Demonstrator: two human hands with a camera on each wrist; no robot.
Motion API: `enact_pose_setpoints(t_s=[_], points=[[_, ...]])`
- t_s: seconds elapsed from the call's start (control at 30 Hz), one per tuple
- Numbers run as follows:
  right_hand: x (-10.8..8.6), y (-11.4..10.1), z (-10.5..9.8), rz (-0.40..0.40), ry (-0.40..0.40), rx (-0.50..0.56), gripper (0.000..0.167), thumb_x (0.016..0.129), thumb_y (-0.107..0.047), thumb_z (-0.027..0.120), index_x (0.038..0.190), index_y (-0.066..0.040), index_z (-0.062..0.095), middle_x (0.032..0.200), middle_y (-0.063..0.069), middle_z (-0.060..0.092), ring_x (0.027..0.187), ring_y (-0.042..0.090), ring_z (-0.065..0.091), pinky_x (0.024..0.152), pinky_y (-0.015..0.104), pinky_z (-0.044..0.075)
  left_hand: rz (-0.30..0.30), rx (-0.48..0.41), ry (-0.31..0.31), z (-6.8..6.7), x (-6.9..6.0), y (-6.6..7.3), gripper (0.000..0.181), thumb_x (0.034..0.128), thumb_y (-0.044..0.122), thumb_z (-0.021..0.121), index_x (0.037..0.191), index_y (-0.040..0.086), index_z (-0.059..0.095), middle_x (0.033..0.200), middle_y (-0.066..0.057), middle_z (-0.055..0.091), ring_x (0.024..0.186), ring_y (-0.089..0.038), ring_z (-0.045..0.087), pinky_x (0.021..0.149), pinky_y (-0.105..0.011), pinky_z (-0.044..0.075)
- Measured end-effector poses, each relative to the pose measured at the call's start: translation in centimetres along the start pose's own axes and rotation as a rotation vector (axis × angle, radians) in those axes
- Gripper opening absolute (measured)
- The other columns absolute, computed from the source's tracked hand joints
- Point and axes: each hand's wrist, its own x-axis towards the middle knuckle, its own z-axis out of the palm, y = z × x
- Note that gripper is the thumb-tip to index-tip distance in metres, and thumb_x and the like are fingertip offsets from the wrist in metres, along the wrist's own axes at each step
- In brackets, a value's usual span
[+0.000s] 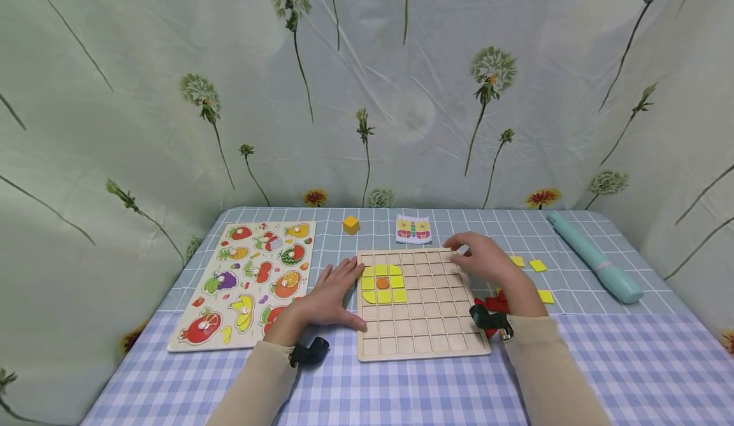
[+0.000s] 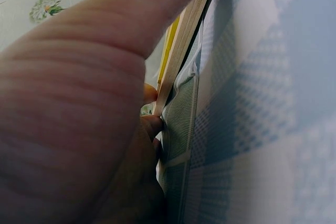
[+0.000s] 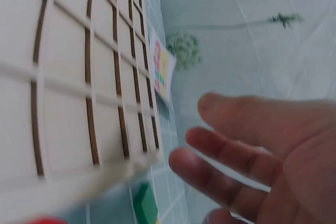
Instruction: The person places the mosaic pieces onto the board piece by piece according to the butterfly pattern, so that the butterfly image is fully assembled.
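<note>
A wooden grid board (image 1: 424, 324) lies flat on the table, yellow tiles (image 1: 398, 295) filling a block of cells at its upper left around an orange round piece (image 1: 382, 283). My left hand (image 1: 329, 300) rests at the board's left edge, fingers spread and thumb touching the frame. In the left wrist view, fingertips touch the board's side (image 2: 181, 51). My right hand (image 1: 484, 262) hovers by the far right corner, fingers loosely bent. Nothing lies between those fingers (image 3: 231, 169) in the right wrist view, and they are apart from the board there.
A small butterfly pattern card (image 1: 413, 229) and a yellow-orange cube (image 1: 351, 225) sit behind the board. At left lies a fruit puzzle board (image 1: 229, 286). Red pieces (image 1: 496, 303), yellow tiles (image 1: 538, 265) and a green piece (image 3: 145, 204) lie to the right, before a teal cylindrical case (image 1: 596, 257).
</note>
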Motion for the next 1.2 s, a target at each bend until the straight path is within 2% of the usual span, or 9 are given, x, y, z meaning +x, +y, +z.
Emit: enact_pose_setpoints(t_s=[0.2, 0.4, 0.6, 0.73, 0.8, 0.97, 1.2], points=[[-0.2, 1.7, -0.8, 0.063, 0.064, -0.033, 0.042, 0.095, -0.014, 0.066, 0.135, -0.005, 0.059, 0.130, 0.025, 0.057, 0.107, 0.040, 0.061, 0.092, 0.054, 0.054, 0.000, 0.002, 0.001, 0.0, 0.1, -0.1, 0.119, 0.0692, 0.056, 0.086, 0.160, 0.011, 0.023, 0.170, -0.009, 0.011, 0.159, -0.029, 0.003, 0.127, -0.056, -0.002], [-0.7, 3.6, -1.6, 0.146, 0.049, -0.007, 0.047, 0.094, -0.014, 0.065, 0.138, -0.003, 0.055, 0.131, 0.029, 0.055, 0.115, 0.045, 0.053, 0.097, 0.059, 0.050, 0.001, 0.000, -0.001, 0.0, 0.0, 0.0, 0.119, 0.0691, 0.056, 0.086, 0.160, 0.011, 0.023, 0.170, -0.009, 0.011, 0.158, -0.030, 0.003, 0.127, -0.057, -0.002], [-1.0, 5.2, -1.7, 0.252, -0.015, -0.016, 0.044, 0.090, -0.009, 0.068, 0.132, 0.000, 0.060, 0.125, 0.031, 0.056, 0.106, 0.042, 0.053, 0.092, 0.054, 0.052, 0.000, 0.009, 0.000, 0.0, 0.1, -0.1, 0.119, 0.0692, 0.056, 0.086, 0.160, 0.011, 0.023, 0.170, -0.009, 0.012, 0.158, -0.030, 0.004, 0.127, -0.057, -0.001], [-1.1, 5.6, -1.5, 0.310, -0.047, -0.034, 0.038, 0.088, -0.008, 0.070, 0.125, 0.001, 0.063, 0.121, 0.030, 0.058, 0.103, 0.040, 0.053, 0.092, 0.052, 0.053, -0.006, 0.011, 0.001, 0.1, 0.1, -0.1, 0.120, 0.0692, 0.056, 0.085, 0.160, 0.012, 0.022, 0.170, -0.008, 0.011, 0.159, -0.029, 0.004, 0.127, -0.056, -0.001], [-1.1, 5.7, -1.5, 0.334, -0.052, -0.040, 0.034, 0.088, -0.008, 0.070, 0.120, 0.002, 0.064, 0.118, 0.030, 0.059, 0.099, 0.038, 0.054, 0.088, 0.049, 0.055, -0.005, 0.009, 0.005, 0.1, 0.1, -0.1, 0.120, 0.0690, 0.056, 0.086, 0.160, 0.012, 0.022, 0.170, -0.009, 0.011, 0.159, -0.029, 0.004, 0.127, -0.056, 0.000], [-1.3, 5.6, -1.4, 0.389, -0.041, -0.032, 0.028, 0.090, -0.011, 0.070, 0.114, 0.002, 0.064, 0.109, 0.025, 0.060, 0.093, 0.034, 0.053, 0.079, 0.040, 0.054, -0.004, 0.001, 0.013, 0.1, 0.0, 0.1, 0.119, 0.0684, 0.054, 0.087, 0.160, 0.011, 0.024, 0.170, -0.010, 0.013, 0.158, -0.029, 0.005, 0.127, -0.056, -0.001], [-1.1, 5.8, -1.0, 0.364, 0.054, -0.010, 0.021, 0.093, -0.013, 0.067, 0.108, -0.001, 0.059, 0.102, 0.022, 0.060, 0.088, 0.033, 0.053, 0.072, 0.037, 0.048, -0.014, 0.003, 0.013, 0.0, 0.0, 0.2, 0.119, 0.0682, 0.054, 0.087, 0.160, 0.011, 0.024, 0.169, -0.010, 0.014, 0.158, -0.029, 0.004, 0.127, -0.055, -0.001]])
